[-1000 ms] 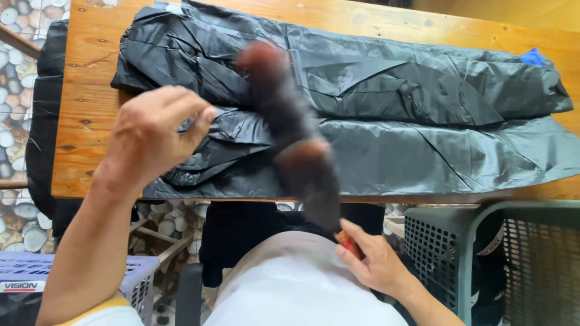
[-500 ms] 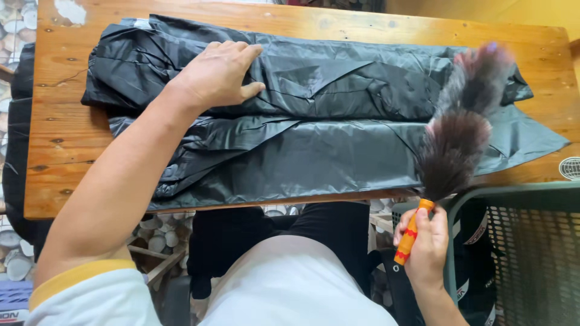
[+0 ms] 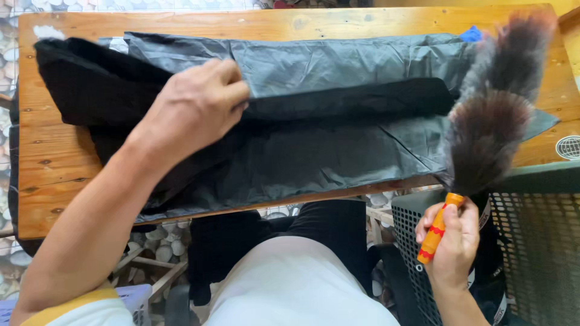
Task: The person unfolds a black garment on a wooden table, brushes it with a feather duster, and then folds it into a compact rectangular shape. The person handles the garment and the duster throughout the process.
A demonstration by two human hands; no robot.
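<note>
A long dark grey plastic sheet or garment [image 3: 338, 115] lies folded lengthwise across a wooden table [image 3: 48, 169]. My left hand [image 3: 193, 111] grips a fold of it near the middle left, lifting the upper layer so that a black inner side shows. My right hand [image 3: 450, 241] is below the table's near edge at the right, closed around the orange handle of a feather duster [image 3: 489, 121]. The duster's brown and grey feathers stand upright over the right end of the sheet.
A dark mesh basket [image 3: 531, 241] stands at the lower right beside my right hand. A blue bit [image 3: 471, 33] pokes out at the sheet's far right edge. A pebble-patterned floor [image 3: 9, 60] shows at the left, and a crate corner at the bottom left.
My left hand has moved from lying flat on the sheet to gripping and folding its upper layer back. The duster has stayed at the right, held upright.
</note>
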